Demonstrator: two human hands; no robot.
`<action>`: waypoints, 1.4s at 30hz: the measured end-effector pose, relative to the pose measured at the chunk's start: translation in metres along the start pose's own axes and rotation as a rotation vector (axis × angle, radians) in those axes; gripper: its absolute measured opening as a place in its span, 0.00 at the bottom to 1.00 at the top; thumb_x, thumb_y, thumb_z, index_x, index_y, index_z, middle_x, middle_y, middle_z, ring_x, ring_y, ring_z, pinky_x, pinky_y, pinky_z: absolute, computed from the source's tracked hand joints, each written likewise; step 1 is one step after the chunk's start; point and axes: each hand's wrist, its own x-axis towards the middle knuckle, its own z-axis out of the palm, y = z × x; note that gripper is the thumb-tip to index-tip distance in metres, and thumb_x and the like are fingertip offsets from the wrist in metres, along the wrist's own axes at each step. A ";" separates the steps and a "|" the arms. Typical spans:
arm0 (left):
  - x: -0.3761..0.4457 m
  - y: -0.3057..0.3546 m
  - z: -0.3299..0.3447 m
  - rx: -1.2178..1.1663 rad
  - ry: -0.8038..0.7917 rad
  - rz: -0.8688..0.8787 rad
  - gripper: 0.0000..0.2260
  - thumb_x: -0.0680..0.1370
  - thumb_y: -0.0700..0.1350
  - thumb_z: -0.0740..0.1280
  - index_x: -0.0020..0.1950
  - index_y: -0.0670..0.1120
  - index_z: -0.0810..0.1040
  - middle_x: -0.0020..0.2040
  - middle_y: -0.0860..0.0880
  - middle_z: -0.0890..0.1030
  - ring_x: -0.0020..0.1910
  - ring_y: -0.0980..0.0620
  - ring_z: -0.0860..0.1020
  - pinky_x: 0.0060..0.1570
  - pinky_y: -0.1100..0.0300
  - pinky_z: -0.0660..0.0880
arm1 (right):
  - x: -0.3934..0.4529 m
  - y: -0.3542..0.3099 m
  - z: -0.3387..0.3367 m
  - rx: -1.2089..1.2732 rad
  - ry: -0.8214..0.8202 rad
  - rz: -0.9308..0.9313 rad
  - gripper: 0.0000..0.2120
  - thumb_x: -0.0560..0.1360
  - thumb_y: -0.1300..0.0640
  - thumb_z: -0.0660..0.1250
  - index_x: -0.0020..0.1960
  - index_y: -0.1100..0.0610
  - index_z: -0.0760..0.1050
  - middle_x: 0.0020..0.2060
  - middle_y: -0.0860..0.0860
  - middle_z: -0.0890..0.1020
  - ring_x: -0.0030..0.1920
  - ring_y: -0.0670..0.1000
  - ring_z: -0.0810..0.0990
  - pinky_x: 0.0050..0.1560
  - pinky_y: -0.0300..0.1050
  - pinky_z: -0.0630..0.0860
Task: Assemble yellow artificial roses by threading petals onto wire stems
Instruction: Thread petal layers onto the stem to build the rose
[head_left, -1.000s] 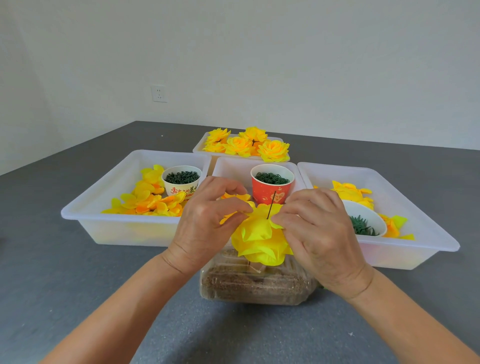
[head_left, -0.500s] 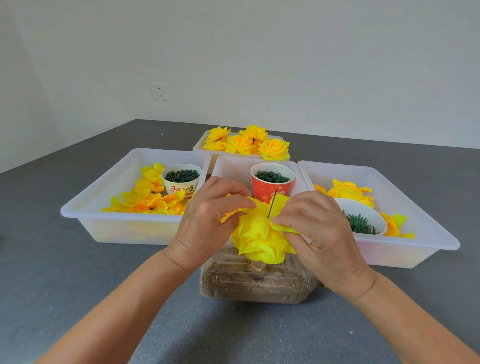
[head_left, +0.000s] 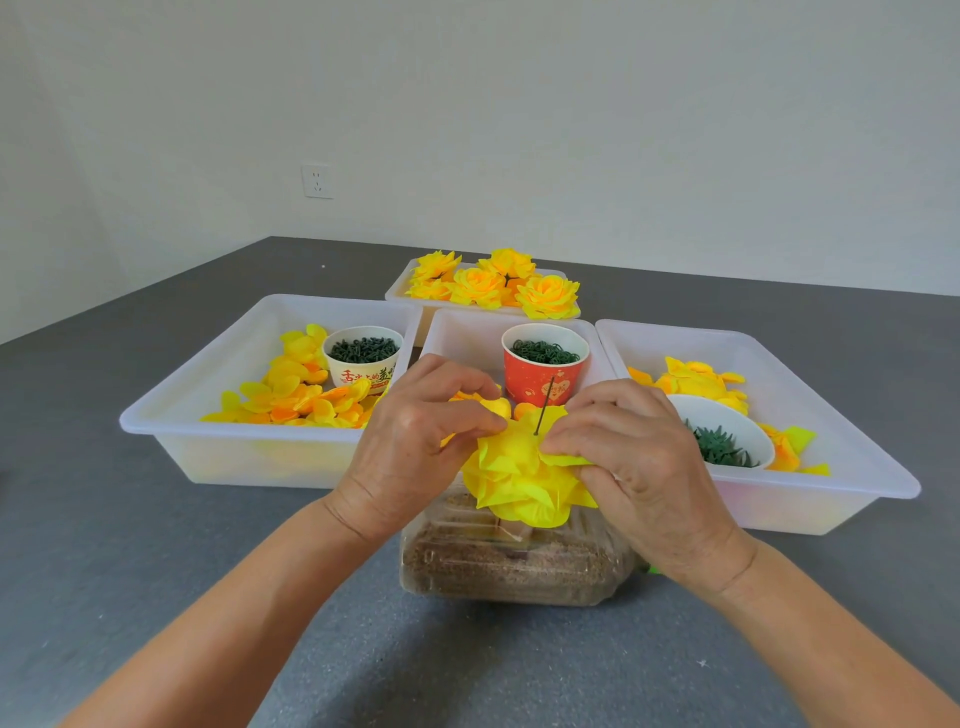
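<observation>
A stack of bright yellow petals (head_left: 519, 478) sits threaded on a thin dark wire stem (head_left: 544, 405) that pokes up through its middle. My left hand (head_left: 415, 441) pinches the petals' left edge with thumb and fingers. My right hand (head_left: 634, 457) pinches the right edge close to the wire. The wire's lower part is hidden under the petals, above a clear plastic container (head_left: 514, 566) of brown filler.
Three white trays stand behind: the left tray (head_left: 171, 410) holds loose petals and a cream cup (head_left: 363, 358) of green pieces, the middle one a red cup (head_left: 545, 364), the right tray (head_left: 831, 447) petals and a white bowl (head_left: 727, 436). Finished roses (head_left: 493, 283) fill a far tray.
Both hands have pushed the petal stack slightly down the wire and spread it flatter; more of the wire tip shows above the petals.
</observation>
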 end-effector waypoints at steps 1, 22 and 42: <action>-0.001 0.000 0.000 0.002 -0.008 0.004 0.09 0.73 0.40 0.65 0.39 0.42 0.84 0.46 0.45 0.82 0.43 0.42 0.77 0.39 0.51 0.74 | 0.000 0.000 0.000 0.014 -0.006 0.015 0.10 0.63 0.68 0.69 0.42 0.58 0.83 0.41 0.47 0.83 0.49 0.51 0.75 0.49 0.48 0.68; -0.006 -0.002 0.001 0.056 -0.083 0.043 0.03 0.70 0.37 0.71 0.38 0.42 0.85 0.44 0.44 0.82 0.42 0.42 0.78 0.41 0.53 0.75 | 0.008 -0.007 -0.011 -0.062 -0.172 -0.063 0.13 0.68 0.62 0.59 0.41 0.56 0.82 0.39 0.46 0.83 0.47 0.55 0.79 0.49 0.48 0.69; 0.000 0.004 -0.005 -0.058 -0.183 -0.096 0.12 0.67 0.26 0.68 0.41 0.40 0.85 0.45 0.45 0.82 0.47 0.44 0.79 0.48 0.54 0.76 | 0.026 -0.009 0.002 0.400 -0.256 0.746 0.03 0.67 0.57 0.75 0.40 0.54 0.83 0.33 0.45 0.81 0.34 0.38 0.75 0.37 0.26 0.68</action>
